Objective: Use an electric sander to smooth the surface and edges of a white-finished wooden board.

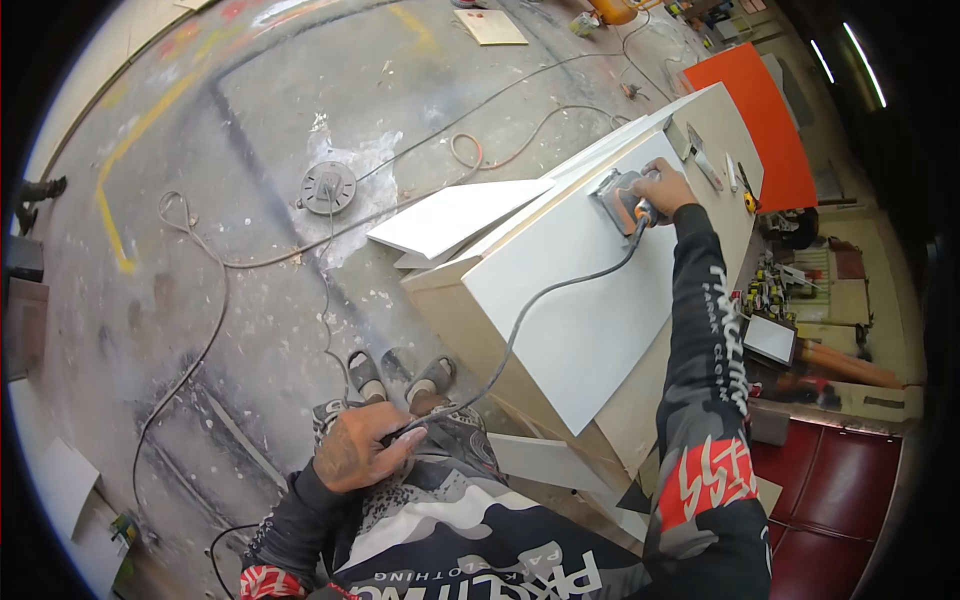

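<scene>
My right hand point(667, 187) is closed over a grey and orange electric sander point(620, 205). The sander's base rests near the far end of a smooth white panel point(575, 310), which lies on a long workbench point(480, 320). From the back of the sander a dark power cord point(518, 335) runs in a curve over the panel toward my waist. There my left hand point(362, 448) is closed around the cord, the thumb along it and the fingers partly hidden.
More white boards point(455, 215) lean along the bench's left side. A scraper point(705, 165) and a yellow-black cutter point(747, 190) lie on its right part. A cable reel point(328, 188) and long trailing cables point(215, 262) lie on the stained floor. An orange panel point(765, 125) stands beyond the bench.
</scene>
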Demonstrator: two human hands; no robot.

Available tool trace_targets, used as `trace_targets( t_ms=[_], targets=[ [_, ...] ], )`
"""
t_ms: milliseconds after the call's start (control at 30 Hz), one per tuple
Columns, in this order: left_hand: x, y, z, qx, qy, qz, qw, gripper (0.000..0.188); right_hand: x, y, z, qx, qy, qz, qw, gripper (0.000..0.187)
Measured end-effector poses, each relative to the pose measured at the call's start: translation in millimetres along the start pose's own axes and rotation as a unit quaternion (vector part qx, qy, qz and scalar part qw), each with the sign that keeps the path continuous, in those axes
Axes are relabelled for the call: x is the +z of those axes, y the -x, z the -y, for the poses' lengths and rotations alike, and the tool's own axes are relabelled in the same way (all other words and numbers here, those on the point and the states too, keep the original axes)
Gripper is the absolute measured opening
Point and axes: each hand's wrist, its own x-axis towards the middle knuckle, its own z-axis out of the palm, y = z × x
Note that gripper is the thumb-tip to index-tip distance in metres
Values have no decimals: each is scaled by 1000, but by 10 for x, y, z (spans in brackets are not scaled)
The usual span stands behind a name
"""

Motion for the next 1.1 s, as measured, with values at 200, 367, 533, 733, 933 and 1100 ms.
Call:
trace_targets(
  t_ms=[200,367,533,733,933,1100],
  targets=[
    [-231,-9,-6,48,22,55,997,12,455,878,489,-128,107,-43,985,56],
    [-351,11,-60,69,20,65,995,14,688,1636,983,-169,77,-40,982,52],
    [-363,58,-83,77,21,62,995,14,821,2170,1252,-181,84,-31,979,52],
    [-339,173,-76,64,31,41,997,14,728,1719,1015,-133,82,-56,986,52],
    [-289,204,-121,39,-14,39,998,16,448,1062,494,22,34,-41,998,59],
    [-209,233,-58,24,-7,39,999,15,622,1588,408,-66,89,-57,992,56]
  ],
)
